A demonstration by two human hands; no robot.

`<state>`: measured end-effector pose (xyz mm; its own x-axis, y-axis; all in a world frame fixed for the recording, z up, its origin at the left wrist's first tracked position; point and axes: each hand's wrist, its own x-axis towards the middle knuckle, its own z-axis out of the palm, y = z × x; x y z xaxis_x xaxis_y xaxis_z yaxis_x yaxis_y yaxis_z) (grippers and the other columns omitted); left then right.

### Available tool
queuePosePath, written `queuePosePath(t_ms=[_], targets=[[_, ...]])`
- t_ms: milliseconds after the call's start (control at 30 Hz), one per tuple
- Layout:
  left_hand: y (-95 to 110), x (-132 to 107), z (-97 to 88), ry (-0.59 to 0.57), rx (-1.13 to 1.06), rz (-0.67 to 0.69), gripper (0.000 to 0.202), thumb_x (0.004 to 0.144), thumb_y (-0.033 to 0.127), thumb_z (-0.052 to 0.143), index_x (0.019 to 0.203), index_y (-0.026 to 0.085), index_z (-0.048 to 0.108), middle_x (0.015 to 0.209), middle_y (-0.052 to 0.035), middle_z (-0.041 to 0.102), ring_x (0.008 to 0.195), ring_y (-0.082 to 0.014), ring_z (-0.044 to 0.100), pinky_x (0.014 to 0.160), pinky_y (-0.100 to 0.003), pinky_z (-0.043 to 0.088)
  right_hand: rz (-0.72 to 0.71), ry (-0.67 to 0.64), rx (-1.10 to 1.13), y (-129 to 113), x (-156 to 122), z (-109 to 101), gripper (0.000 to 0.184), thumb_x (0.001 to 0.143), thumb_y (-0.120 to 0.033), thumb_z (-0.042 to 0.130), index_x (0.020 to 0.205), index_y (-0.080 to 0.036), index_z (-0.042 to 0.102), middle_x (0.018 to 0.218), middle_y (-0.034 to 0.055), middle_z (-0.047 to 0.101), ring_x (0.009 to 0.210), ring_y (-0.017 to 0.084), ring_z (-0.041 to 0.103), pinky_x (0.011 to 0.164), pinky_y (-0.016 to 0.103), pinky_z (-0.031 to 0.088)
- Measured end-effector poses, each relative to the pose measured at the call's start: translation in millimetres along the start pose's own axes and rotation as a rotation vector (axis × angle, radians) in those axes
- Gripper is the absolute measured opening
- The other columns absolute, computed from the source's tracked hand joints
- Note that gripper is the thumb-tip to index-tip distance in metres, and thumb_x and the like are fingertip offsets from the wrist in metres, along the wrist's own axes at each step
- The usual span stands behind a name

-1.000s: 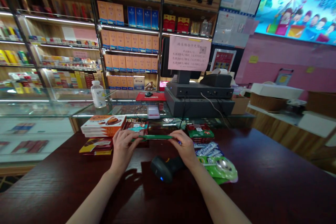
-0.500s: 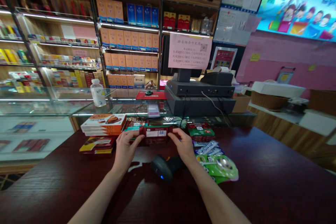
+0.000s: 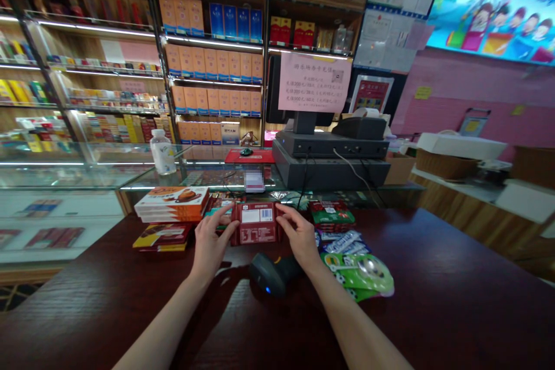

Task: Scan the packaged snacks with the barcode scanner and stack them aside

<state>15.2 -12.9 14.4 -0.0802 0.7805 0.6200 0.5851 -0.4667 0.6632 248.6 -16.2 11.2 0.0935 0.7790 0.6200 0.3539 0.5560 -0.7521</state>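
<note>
Both my hands hold a flat dark red packet point(image 3: 255, 224) upright over the dark wooden counter point(image 3: 455, 300), its back with a white label facing me. My left hand point(image 3: 211, 243) grips its left edge and my right hand point(image 3: 299, 237) grips its right edge. A black handheld barcode scanner point(image 3: 269, 273) lies on the counter just below the packet, between my wrists. To the right of my right hand lie green and blue snack packets point(image 3: 359, 274).
A stack of orange and white boxes point(image 3: 173, 204) and flat packets point(image 3: 160, 237) lies left of my hands. Behind stand a glass display case point(image 3: 87, 176), a white bottle point(image 3: 163, 153), a cash register with a monitor point(image 3: 329, 150) and shelves of boxed goods point(image 3: 212, 69).
The packet was held flat and edge-on, showing a green rim. It has been tipped up so its red back with the label faces me. My hands stayed at its two ends.
</note>
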Motion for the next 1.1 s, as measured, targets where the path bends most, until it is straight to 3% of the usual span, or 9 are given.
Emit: queuePosePath(t_ms=[100,200,433,533,633,733,900,1100], targets=[[-2,0,-0.6,-0.009,0.038,0.022,0.035,0.088,0.038,0.061,0.121,0.031,0.068,0.086,-0.0004,0.071,0.092,-0.0226,0.064,0.095,-0.043,0.046,-0.026,-0.027,-0.022,2,0,0,0.025,0.092,-0.028,0.059,0.112,-0.026,0.074,0.107,0.0049,0.074,0.100,0.021,0.068,0.093,0.036,0.052],[-5,1,-1.0,-0.012,0.052,0.033,0.032,0.089,0.038,0.059,0.118,0.032,0.070,0.091,-0.0016,0.072,0.093,-0.0227,0.063,0.093,-0.043,0.047,-0.051,-0.097,-0.050,2,-1,0,0.030,0.091,-0.029,0.062,0.119,-0.025,0.071,0.108,0.0067,0.072,0.102,0.022,0.067,0.093,0.036,0.053],[-9,3,-3.2,-0.051,0.178,0.099,0.032,0.093,0.039,0.053,0.120,0.033,0.069,0.101,-0.0032,0.074,0.098,-0.0236,0.061,0.096,-0.044,0.045,-0.171,-0.256,-0.215,5,-1,-4,0.072,0.077,-0.029,0.079,0.143,-0.029,0.051,0.128,0.0080,0.061,0.120,0.026,0.056,0.105,0.045,0.045],[-6,1,-6.3,-0.118,0.278,0.166,0.047,0.088,0.048,0.061,0.133,0.034,0.059,0.107,-0.0032,0.071,0.104,-0.0250,0.058,0.105,-0.050,0.038,-0.187,-0.273,-0.279,8,-1,-4,0.076,0.078,-0.025,0.078,0.146,-0.031,0.047,0.130,0.0084,0.059,0.121,0.028,0.055,0.105,0.047,0.044],[-2,-2,-9.1,-0.174,0.384,0.262,0.083,0.075,0.055,0.073,0.148,0.034,0.040,0.112,-0.0039,0.067,0.109,-0.0275,0.055,0.112,-0.055,0.029,-0.224,-0.261,-0.329,9,-2,-4,0.074,0.079,-0.023,0.076,0.147,-0.030,0.046,0.129,0.0097,0.059,0.120,0.029,0.054,0.102,0.048,0.046],[1,-4,-11.0,-0.161,0.508,0.307,0.101,0.072,0.054,0.076,0.156,0.030,0.025,0.111,-0.0052,0.066,0.111,-0.0295,0.055,0.116,-0.057,0.022,-0.275,-0.265,-0.370,6,-4,-2,0.076,0.080,-0.023,0.075,0.148,-0.028,0.043,0.128,0.0110,0.059,0.118,0.030,0.054,0.098,0.049,0.047],[7,-4,-13.8,-0.114,0.666,0.340,0.099,0.076,0.050,0.073,0.157,0.027,0.021,0.102,-0.0063,0.067,0.108,-0.0317,0.056,0.117,-0.058,0.017,-0.348,-0.266,-0.421,-2,-7,1,0.077,0.084,-0.022,0.072,0.152,-0.029,0.037,0.127,0.0114,0.060,0.118,0.031,0.054,0.097,0.050,0.047],[11,-6,-14.6,-0.111,0.727,0.320,0.089,0.078,0.049,0.069,0.154,0.025,0.030,0.096,-0.0071,0.066,0.102,-0.0319,0.057,0.116,-0.058,0.020,-0.510,-0.287,-0.480,-14,-10,1,0.078,0.088,-0.022,0.067,0.156,-0.027,0.028,0.135,0.0134,0.056,0.126,0.032,0.050,0.099,0.049,0.045]])
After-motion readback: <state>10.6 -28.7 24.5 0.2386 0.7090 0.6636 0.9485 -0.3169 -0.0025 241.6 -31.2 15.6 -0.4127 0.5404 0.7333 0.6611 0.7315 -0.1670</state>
